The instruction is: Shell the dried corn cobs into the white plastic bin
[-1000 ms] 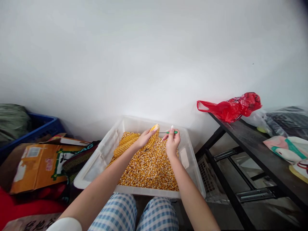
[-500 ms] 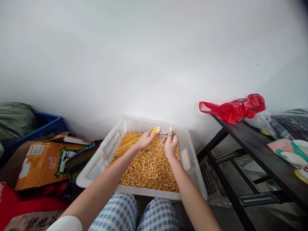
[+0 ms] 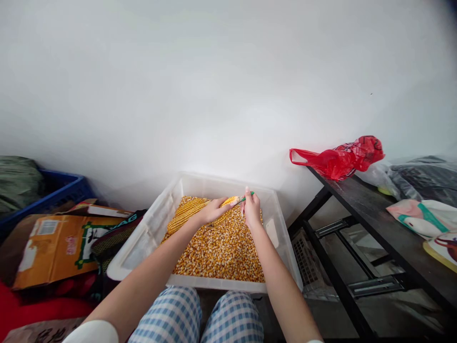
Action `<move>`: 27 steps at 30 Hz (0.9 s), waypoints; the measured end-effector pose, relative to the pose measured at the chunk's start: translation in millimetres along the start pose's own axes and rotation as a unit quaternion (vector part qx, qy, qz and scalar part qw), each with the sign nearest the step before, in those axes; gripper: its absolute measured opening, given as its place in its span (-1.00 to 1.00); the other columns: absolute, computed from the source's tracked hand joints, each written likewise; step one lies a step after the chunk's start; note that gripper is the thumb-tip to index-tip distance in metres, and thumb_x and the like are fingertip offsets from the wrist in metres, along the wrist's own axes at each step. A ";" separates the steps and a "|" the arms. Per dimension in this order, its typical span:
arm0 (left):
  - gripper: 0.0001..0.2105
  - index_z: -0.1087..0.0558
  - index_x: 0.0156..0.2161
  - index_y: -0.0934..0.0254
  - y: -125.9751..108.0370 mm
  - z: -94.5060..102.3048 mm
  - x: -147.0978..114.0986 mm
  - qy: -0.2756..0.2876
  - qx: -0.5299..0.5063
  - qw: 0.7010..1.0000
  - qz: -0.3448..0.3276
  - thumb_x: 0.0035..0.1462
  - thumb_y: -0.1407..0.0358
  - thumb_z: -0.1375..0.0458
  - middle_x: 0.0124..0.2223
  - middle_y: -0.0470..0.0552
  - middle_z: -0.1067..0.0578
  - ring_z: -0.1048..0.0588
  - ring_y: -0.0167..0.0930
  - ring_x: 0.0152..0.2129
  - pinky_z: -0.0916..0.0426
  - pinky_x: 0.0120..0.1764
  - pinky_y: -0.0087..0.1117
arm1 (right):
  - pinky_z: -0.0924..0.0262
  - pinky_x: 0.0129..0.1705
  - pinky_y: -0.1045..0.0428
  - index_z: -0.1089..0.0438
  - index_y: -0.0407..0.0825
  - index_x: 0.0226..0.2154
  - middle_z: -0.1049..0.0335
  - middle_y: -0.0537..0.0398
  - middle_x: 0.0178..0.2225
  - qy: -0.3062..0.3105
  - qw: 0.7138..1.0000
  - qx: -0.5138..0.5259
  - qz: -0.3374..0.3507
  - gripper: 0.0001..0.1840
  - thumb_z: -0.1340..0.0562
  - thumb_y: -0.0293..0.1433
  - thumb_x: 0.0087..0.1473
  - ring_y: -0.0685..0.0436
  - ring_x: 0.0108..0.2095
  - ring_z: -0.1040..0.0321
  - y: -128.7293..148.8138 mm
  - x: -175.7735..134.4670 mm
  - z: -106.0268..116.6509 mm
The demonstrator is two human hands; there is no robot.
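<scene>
My left hand (image 3: pixel 215 209) is closed around a yellow corn cob (image 3: pixel 231 200), whose pale end points to the right. My right hand (image 3: pixel 251 209) grips the green handle of a screwdriver (image 3: pixel 253 193). Its thin metal shaft reaches left to the end of the cob; whether it presses into the kernels is too small to tell. Both hands are over a translucent plastic bin (image 3: pixel 143 238) in front of my knees. Loose corn kernels (image 3: pixel 217 252) fill the bin's bottom, and whole corn cobs (image 3: pixel 185 213) lie on them at the left.
At the left are an orange cardboard box (image 3: pixel 64 243), a mesh bag (image 3: pixel 107 240) and a blue crate (image 3: pixel 67 188). A black table (image 3: pixel 378 214) at the right carries a red plastic bag (image 3: pixel 335 159) and other packages. A white wall (image 3: pixel 228 85) rises behind the bin.
The cob has tipped from slanting upward to lying flatter. The screwdriver has tilted, its handle now higher than its tip. The view has shifted slightly to the right.
</scene>
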State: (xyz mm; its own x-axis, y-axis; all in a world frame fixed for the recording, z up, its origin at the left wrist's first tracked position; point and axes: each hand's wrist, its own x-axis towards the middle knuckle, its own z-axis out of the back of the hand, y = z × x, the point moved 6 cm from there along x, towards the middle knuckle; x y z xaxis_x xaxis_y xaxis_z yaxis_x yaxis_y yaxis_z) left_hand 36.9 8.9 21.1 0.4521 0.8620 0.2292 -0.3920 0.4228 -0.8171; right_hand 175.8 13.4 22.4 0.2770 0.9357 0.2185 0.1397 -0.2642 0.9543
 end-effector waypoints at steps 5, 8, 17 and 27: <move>-0.50 -0.37 0.00 0.24 -0.7 -4.6 2.3 0.012 -0.058 0.998 -0.016 0.07 -0.01 0.06 0.02 -0.02 -0.40 -0.35 -0.27 -0.05 -0.16 0.01 -0.33 | 0.19 -0.81 0.16 -0.08 -0.01 -0.56 0.05 0.38 -0.83 -0.011 1.000 -0.020 0.019 -0.58 -0.01 0.00 0.00 0.11 -0.85 0.10 4.5 -2.5 0.9; -0.48 -0.33 0.04 0.27 -1.6 -4.2 3.4 0.003 -0.106 0.994 -0.009 0.09 -0.01 0.09 0.09 -0.01 -0.32 -0.27 -0.29 0.03 -0.08 0.08 -0.32 | 0.08 -0.74 0.16 -0.10 -0.01 -0.56 -0.04 0.32 -0.76 -0.043 0.993 -0.059 0.096 -0.61 -0.02 -0.04 0.03 0.10 -0.77 0.00 19.3 -9.9 3.3; -0.43 -0.35 0.02 0.37 9.0 4.1 2.8 -0.027 -0.132 0.989 0.057 0.06 -0.04 0.05 0.07 0.05 -0.34 -0.26 -0.22 0.03 -0.06 0.09 -0.28 | 0.04 -0.69 0.16 -0.11 -0.02 -0.53 -0.05 0.30 -0.69 -0.061 0.984 -0.062 0.154 -0.66 0.01 -0.12 0.09 0.10 -0.74 -0.02 37.4 -19.0 3.5; -0.46 -0.27 0.09 0.32 0.0 1.1 1.3 -0.007 -0.110 0.994 0.007 0.11 0.00 0.09 0.15 -0.01 -0.23 -0.18 -0.28 0.09 -0.01 0.11 -0.34 | 0.03 -0.56 0.12 -0.14 -0.03 -0.53 -0.11 0.23 -0.67 -0.051 0.941 -0.236 0.238 -0.69 0.04 -0.21 0.13 0.04 -0.65 -0.07 39.4 -29.1 -3.5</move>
State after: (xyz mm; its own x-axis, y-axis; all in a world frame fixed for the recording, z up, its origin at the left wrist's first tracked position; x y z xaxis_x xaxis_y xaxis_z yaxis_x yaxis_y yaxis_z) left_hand 36.6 10.3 22.0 0.4357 0.8720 0.2233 -0.2134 0.3411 -0.9155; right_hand 169.9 -23.4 54.4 0.2941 0.7044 0.6460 -0.4547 -0.4914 0.7429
